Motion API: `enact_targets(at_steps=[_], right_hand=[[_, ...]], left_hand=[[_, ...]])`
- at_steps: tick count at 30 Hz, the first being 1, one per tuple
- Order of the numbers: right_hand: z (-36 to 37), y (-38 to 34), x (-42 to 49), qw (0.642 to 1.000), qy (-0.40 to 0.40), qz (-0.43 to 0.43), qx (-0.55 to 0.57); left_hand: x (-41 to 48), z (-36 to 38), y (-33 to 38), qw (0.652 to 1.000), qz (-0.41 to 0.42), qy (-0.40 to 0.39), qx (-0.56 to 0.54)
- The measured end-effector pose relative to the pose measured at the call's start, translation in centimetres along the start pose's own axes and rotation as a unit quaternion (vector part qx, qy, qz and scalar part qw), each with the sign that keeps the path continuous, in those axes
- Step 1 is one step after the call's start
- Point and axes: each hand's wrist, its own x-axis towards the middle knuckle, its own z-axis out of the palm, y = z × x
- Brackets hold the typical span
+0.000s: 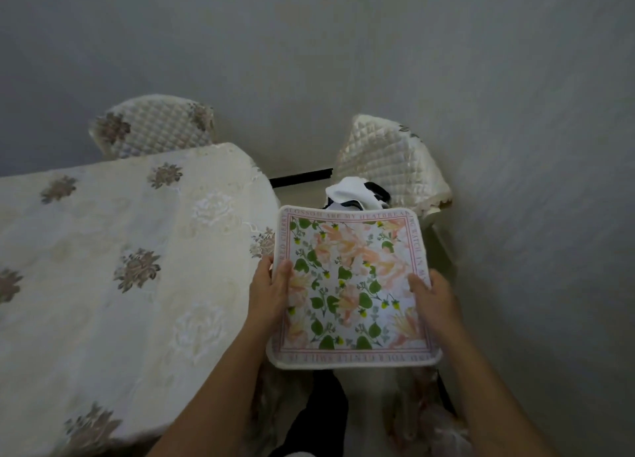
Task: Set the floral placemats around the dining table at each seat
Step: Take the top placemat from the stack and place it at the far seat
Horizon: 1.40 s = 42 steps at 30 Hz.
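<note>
In the head view, you hold the floral placemat (350,284) flat in front of you with both hands. Your left hand (271,291) grips its left edge and your right hand (431,298) grips its right edge, each with the thumb on top and the fingers tucked underneath. Whether this is one mat or a stack, you cannot tell from here. It hangs in the air just beside the corner of the dining table (120,250), not over it, above the gap between the table and the quilted chair (391,161) on your right. A second chair (154,126) stands at the far side. No mat shows on the visible stretch of the cream tablecloth, so the task looks to be at its start, with every seat in view yet to be set. The rest of the table is out of frame. Pink capitals run round the mat's border. The top reads roughly "BLOSSOM ARE MY HEATBREA", with both ends unclear. The left side shows "RED CHERRY", and the right seems to have "WATCH IN M". The bottom line is upside down, with "GENTLE SMILE" legible. No brand shows.
</note>
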Motion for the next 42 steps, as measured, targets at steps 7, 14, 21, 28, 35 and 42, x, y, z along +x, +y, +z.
enact_targets(at_steps=[7, 14, 21, 28, 35, 42], right_hand=[[3.2, -5.8, 9.5, 1.0, -0.015, -0.012, -0.023], [8.7, -12.6, 18.1, 0.995, -0.056, -0.047, -0.063], [14.9, -16.7, 23.1, 0.984, -0.13, -0.069, -0.101], [22.2, -20.9, 27.0, 0.959, -0.219, -0.119, -0.135], [30.3, -24.1, 29.5, 0.896, -0.368, -0.168, -0.182], [37.4, -26.7, 30.1, 0.795, -0.488, -0.275, -0.232]], left_hand=[[9.9, 0.8, 0.6, 0.999, -0.007, 0.022, -0.029], [18.8, -1.2, 0.9, 0.995, -0.02, 0.079, -0.049], [22.3, -4.2, -0.3, 0.983, -0.057, 0.159, -0.069], [22.5, -7.2, -1.8, 0.95, -0.109, 0.269, -0.111], [20.2, -8.4, -3.5, 0.886, -0.171, 0.405, -0.148], [17.7, -7.3, -5.7, 0.811, -0.241, 0.471, -0.251]])
